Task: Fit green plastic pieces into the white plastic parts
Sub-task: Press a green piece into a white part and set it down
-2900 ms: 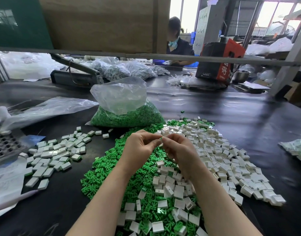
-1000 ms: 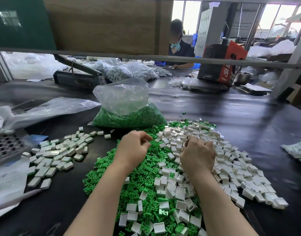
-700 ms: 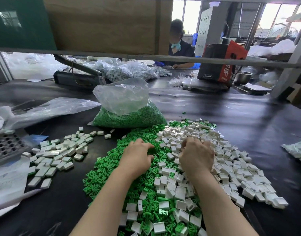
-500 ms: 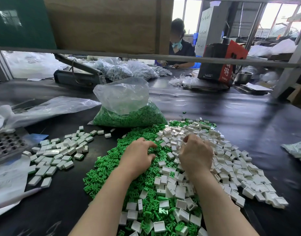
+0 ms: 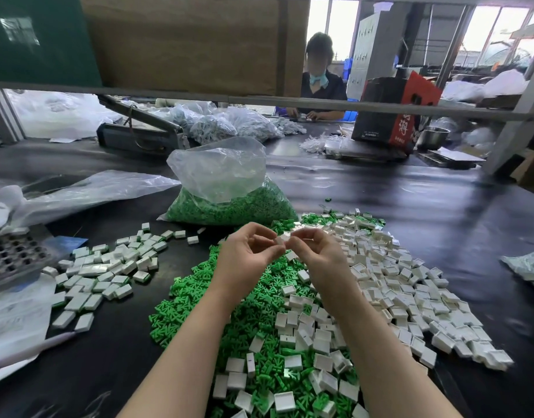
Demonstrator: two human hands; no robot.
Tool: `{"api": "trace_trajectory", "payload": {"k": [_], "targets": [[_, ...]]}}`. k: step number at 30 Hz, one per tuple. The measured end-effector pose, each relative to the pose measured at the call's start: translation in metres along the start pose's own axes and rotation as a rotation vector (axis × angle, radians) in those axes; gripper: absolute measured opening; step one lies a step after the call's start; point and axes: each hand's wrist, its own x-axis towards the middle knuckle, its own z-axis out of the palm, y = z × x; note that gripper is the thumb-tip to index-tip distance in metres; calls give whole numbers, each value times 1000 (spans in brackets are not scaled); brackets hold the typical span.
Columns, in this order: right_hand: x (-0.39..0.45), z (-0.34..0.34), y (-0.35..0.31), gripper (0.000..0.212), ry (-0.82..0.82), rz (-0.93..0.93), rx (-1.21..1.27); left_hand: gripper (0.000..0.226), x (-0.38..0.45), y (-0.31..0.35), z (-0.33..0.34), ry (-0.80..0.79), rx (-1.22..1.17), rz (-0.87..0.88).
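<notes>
worktable [image 5: 425,212]: a dark bench is carrying the whole job, and a second person is sitting at its far side.
bag of green pieces [image 5: 229,203]: a clear plastic bag, part full, is standing open just beyond the hands.
loose white parts [image 5: 410,282]: a broad heap of small open-topped shells is spreading to the right of the hands.
loose green pieces [image 5: 199,297]: a pile is lying under and between the forearms, mixing with white shells at the near edge.
finished pile [image 5: 108,267]: closed white blocks, some showing a green edge, are sitting well apart to the left.
left hand [image 5: 244,257]: it is hovering above the green pile, fingers curled, thumb and forefinger closing toward the shell; whether a green piece is in them cannot be told.
right hand [image 5: 320,254]: its curled fingers are pinching one white part [image 5: 285,235] at the tips.
step in hand: probably mating one insert to one shell.
next move: likely calling for squaring the piece to the opening, then pressing it home.
</notes>
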Motion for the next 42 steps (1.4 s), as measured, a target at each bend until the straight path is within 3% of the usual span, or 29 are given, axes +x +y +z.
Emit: {"api": "trace_trajectory", "payload": {"k": [2, 4, 7, 10, 21, 27, 32, 42], "targets": [[0, 2, 1, 6, 0, -36, -104, 20, 2, -2, -3, 51, -53, -53], [0, 5, 4, 11, -29, -92, -414, 22, 3, -5, -7, 100, -113, -96], [-3, 14, 10, 28, -215, -145, -958, 23, 5, -8, -12, 140, -171, -110], [-6, 24, 13, 41, -360, -178, -1202, 24, 6, -8, -13, 142, -191, -111], [-6, 23, 14, 22, -282, -244, -1181, 19, 4, -4, -11, 120, -164, -73], [-5, 21, 19, 38, -351, -266, -1218, 15, 4, -5, -10, 144, -106, -71], [-6, 21, 17, 20, -359, -259, -1169, 14, 4, -6, -11, 163, -119, -92], [-6, 20, 13, 12, -303, -217, -1077, 11, 1, -1, -8, 109, -170, -100]]}}
